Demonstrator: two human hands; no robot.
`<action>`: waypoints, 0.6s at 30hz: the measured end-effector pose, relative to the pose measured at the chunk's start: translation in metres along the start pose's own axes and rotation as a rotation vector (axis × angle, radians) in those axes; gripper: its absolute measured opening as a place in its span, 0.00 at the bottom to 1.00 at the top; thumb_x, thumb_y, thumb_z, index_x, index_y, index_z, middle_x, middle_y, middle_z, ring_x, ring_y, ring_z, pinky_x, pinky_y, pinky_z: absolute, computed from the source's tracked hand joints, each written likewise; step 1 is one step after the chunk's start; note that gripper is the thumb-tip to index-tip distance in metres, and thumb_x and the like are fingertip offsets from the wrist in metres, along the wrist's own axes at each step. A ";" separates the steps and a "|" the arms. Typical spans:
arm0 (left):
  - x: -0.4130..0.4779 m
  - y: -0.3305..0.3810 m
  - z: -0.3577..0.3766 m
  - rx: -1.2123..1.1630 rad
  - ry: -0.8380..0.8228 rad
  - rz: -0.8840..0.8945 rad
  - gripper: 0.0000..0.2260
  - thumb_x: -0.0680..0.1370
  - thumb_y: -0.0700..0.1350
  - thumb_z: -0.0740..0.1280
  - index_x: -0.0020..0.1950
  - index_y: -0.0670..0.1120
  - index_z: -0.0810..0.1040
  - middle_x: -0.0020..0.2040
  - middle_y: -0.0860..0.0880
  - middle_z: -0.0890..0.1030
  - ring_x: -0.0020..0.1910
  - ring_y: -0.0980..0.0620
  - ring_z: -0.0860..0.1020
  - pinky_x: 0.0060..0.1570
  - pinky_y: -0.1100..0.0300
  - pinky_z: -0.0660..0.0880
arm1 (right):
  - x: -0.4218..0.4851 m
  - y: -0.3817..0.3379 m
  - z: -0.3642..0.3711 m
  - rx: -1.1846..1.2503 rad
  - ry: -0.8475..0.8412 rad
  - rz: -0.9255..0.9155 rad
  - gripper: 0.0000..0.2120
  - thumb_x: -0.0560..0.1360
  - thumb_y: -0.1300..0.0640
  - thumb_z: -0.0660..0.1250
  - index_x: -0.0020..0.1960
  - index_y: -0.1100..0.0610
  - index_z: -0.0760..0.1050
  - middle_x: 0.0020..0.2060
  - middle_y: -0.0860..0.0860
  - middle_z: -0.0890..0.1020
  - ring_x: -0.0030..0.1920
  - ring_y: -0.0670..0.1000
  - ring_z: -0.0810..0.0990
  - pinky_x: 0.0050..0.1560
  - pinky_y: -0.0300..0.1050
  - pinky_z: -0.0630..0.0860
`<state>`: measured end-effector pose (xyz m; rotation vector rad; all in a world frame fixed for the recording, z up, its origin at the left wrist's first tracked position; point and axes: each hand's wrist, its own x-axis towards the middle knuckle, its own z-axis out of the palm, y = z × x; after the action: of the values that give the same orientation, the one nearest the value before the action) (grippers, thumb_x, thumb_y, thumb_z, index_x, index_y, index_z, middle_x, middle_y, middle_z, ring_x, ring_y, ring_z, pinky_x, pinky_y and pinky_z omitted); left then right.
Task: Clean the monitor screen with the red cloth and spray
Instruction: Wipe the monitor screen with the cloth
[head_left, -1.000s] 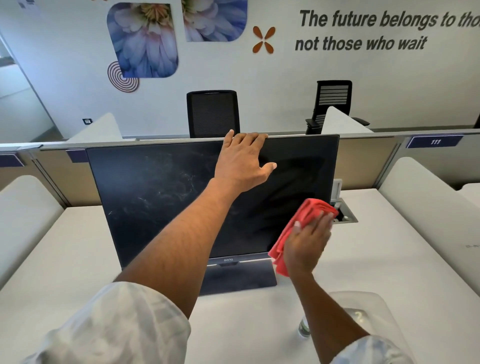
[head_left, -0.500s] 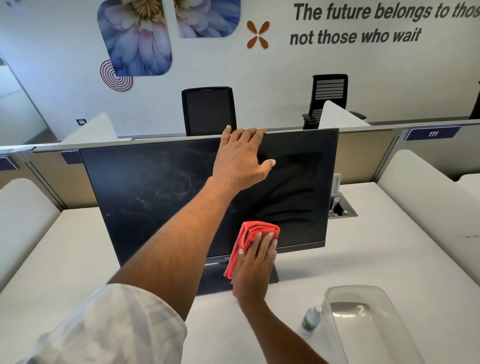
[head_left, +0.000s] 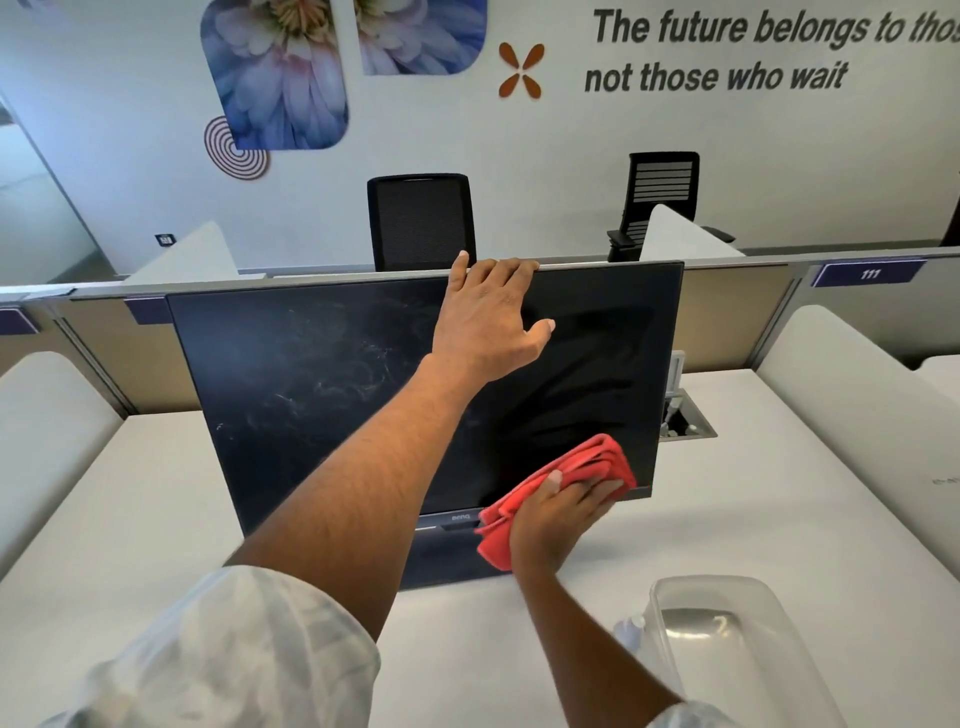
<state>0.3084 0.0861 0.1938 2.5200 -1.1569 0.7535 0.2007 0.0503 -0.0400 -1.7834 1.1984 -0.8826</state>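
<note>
A black monitor (head_left: 311, 395) stands on the white desk, its left half smeared with pale streaks, its right half darker. My left hand (head_left: 488, 317) lies over the monitor's top edge, fingers hooked behind it and thumb on the screen. My right hand (head_left: 558, 512) presses the folded red cloth (head_left: 587, 462) flat against the screen's lower right corner. The small spray bottle (head_left: 631, 631) stands on the desk near my right forearm, mostly hidden by the arm and a clear tub.
A clear plastic tub (head_left: 727, 623) sits at the front right of the white desk (head_left: 779, 519). A cable hatch (head_left: 688, 421) opens behind the monitor's right side. Padded dividers (head_left: 857, 395) flank the desk. A partition and two black chairs (head_left: 421, 221) stand beyond.
My right hand swept the red cloth left from the screen's right edge to the bottom middle, then back right to the lower right corner. My left hand stayed on the top edge.
</note>
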 end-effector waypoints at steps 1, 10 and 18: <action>0.000 0.000 0.000 0.001 0.001 0.000 0.30 0.74 0.63 0.58 0.73 0.51 0.63 0.71 0.50 0.69 0.72 0.48 0.63 0.73 0.47 0.40 | -0.016 0.001 0.005 -0.040 -0.026 -0.066 0.28 0.83 0.52 0.54 0.78 0.65 0.51 0.77 0.64 0.56 0.76 0.68 0.57 0.74 0.57 0.57; -0.001 -0.001 -0.002 -0.020 -0.015 -0.003 0.30 0.75 0.61 0.57 0.74 0.50 0.62 0.72 0.50 0.68 0.73 0.48 0.62 0.73 0.48 0.41 | 0.003 0.020 -0.006 -0.229 0.009 -0.264 0.29 0.82 0.48 0.50 0.78 0.62 0.53 0.76 0.63 0.60 0.74 0.68 0.62 0.71 0.65 0.64; 0.001 -0.001 -0.003 -0.056 -0.057 -0.011 0.30 0.74 0.56 0.58 0.75 0.51 0.61 0.73 0.50 0.67 0.74 0.48 0.60 0.73 0.49 0.40 | 0.102 -0.071 -0.032 0.020 0.152 -0.250 0.28 0.83 0.47 0.48 0.80 0.56 0.48 0.79 0.56 0.51 0.78 0.63 0.49 0.77 0.60 0.51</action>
<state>0.3089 0.0878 0.1969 2.5148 -1.1653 0.6420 0.2322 -0.0364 0.0493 -1.9051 1.0694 -1.1887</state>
